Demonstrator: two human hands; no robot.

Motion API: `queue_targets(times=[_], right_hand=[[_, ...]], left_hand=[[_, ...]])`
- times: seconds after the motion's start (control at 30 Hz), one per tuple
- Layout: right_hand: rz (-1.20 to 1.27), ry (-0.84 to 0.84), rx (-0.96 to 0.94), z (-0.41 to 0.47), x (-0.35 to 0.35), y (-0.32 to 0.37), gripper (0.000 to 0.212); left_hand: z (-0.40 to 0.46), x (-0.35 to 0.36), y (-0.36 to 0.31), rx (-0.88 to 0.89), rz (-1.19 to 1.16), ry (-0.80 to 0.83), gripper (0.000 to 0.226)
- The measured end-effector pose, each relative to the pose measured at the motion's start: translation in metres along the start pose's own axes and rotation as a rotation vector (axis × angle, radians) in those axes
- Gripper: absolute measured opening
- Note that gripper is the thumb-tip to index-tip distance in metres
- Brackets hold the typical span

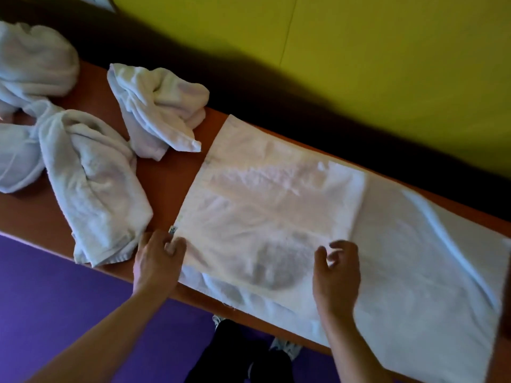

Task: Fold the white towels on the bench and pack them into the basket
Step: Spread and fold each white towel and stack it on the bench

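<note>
Towel (276, 211) lies flat on the bench (171, 172), one end folded over. Soft, limp terry, light; best gripped at corners. My left hand (159, 261) pinches the near-left corner; right hand (336, 272) hovers, fingers loose, holding nothing.

Yellow-green wall (387, 51), purple floor (55, 286), dark shadowed gap between

A gym or spa changing room, by its look: a long orange surface (177, 172) heaped with white towels (157, 111), purple floor (55, 286), yellow-green wall (387, 51).
</note>
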State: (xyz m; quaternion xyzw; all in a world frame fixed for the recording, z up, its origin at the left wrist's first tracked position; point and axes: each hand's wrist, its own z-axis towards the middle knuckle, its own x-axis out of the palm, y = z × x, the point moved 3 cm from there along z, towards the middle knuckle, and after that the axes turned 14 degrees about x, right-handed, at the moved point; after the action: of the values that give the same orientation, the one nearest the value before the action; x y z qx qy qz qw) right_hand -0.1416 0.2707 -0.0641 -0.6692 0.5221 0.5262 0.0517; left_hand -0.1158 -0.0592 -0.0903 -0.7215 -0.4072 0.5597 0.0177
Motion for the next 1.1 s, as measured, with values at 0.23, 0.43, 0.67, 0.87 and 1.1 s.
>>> queue_targets(times=[0.23,0.43,0.67,0.87,1.1], right_hand=[[-0.090,0.208,0.275,-0.027,-0.002,-0.083,0.029],[0.028,0.254,0.255,-0.031,-0.007,-0.082,0.013],[0.282,0.179,0.257,-0.055,-0.031,-0.099,0.009],[0.403,0.193,0.335,-0.066,-0.056,-0.104,0.018],[0.823,0.256,0.489,-0.033,-0.070,-0.067,0.010]], left_hand=[[-0.001,-0.003,-0.009,0.013,0.011,-0.037,0.030],[-0.002,0.002,-0.017,-0.022,-0.053,-0.033,0.018],[-0.048,-0.010,-0.007,-0.102,-0.238,-0.076,0.033],[-0.095,-0.030,-0.021,-0.118,-0.300,-0.154,0.010],[-0.064,-0.038,-0.038,-0.262,-0.883,-0.147,0.021]])
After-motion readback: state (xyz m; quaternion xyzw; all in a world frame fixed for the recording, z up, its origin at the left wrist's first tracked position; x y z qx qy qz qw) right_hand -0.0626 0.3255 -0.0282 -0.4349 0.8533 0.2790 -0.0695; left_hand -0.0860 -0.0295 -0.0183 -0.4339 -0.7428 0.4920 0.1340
